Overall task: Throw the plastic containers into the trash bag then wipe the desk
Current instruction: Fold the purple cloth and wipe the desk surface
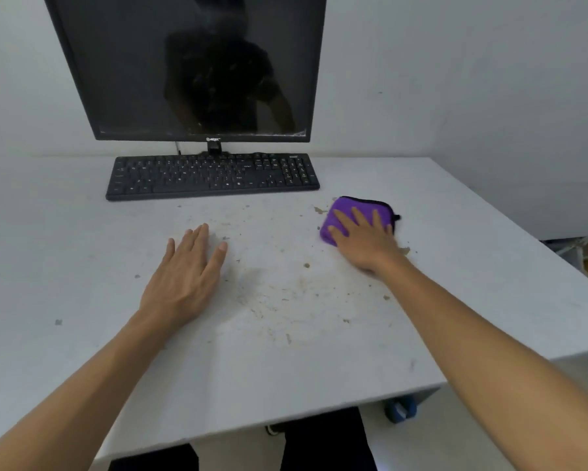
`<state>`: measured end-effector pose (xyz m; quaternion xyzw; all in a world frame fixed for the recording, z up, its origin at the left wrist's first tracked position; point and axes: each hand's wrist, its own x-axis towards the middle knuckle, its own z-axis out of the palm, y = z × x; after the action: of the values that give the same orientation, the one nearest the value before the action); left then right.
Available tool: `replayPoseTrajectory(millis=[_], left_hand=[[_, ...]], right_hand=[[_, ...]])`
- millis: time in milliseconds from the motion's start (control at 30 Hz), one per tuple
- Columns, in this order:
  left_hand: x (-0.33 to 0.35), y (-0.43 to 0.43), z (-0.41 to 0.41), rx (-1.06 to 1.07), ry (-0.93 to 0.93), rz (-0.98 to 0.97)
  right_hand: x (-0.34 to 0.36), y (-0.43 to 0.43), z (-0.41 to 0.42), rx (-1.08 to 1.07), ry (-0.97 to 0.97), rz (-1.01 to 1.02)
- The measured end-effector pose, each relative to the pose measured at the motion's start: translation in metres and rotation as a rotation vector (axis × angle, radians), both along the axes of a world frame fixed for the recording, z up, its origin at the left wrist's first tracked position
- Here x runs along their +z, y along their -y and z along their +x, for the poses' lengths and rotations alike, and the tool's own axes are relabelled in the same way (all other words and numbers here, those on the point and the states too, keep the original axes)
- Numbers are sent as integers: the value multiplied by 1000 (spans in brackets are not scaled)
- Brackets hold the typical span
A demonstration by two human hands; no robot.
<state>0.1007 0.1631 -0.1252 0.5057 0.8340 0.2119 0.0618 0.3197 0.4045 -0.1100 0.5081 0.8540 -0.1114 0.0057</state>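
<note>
The left hand [183, 270] lies flat on the white desk [82, 232]. Its fingers are straight and close together, and it holds nothing. Behind it, near the wall, is a black keyboard [211, 176]. A dark screen [190, 62] stands just behind the keyboard.

Between the two hands the desk is dirty, with lots of little brown spots [285, 294] and crumbs.

To the right of the spots lies a folded purple cloth [360, 207] with a black edge. It sits on the desk, near the right end of the keyboard but not touching it. The right hand [363, 239] presses down flat on top of it. The fingers [357, 215] are straight and spread out, not curled around the cloth. The cloth is under the fingers and thumb, and a strip of purple shows past the fingertips. The heel of the hand rests on the desk.

Under the desk's near edge is a small blue thing [401, 407]; I cannot tell what it is.
</note>
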Motion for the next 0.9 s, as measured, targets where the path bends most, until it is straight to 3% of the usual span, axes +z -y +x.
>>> replayPoseTrajectory(millis=[133,300,500,600,767,900], left_hand=[[3,0,7,-76,-33,-5],[4,-12,29,-107,71,19],[8,-32,60,-77,138,88],[10,-36,75,-65,66,6],[11,-43,99,-111,33,-49],[16,-36,101,-142,35,-42]], right_hand=[[-9,62,19,-22,-48,23],[-15,148,-21,218,-128,97],[1,106,-92,354,81,57],[6,64,-85,280,-33,4],[8,6,-4,45,-38,-6],[-4,20,63,-109,-54,25]])
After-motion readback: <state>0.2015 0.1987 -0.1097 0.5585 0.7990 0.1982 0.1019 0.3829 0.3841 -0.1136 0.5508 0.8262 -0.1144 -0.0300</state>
